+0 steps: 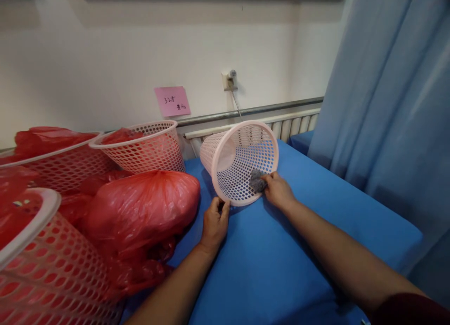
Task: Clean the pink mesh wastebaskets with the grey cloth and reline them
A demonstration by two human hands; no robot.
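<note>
A light pink plastic mesh basket (225,163) lies on its side on the blue-covered surface, its mouth turned toward me. My left hand (215,224) pinches the lower left of its rim between thumb and fingers. In my right hand (277,189) is a crumpled grey cloth (258,180), closed between the fingertips. That cloth sits at the basket's mouth, against the inside of its lower right wall. The palm side of my right hand is hidden.
Left of the basket lies a filled red plastic bag (140,207). Several more mesh baskets with red bags stand around it, one (45,268) close at front left. Behind are a radiator (295,123), a pipe and a plugged-in wall socket (229,81). A blue curtain (397,95) hangs at right.
</note>
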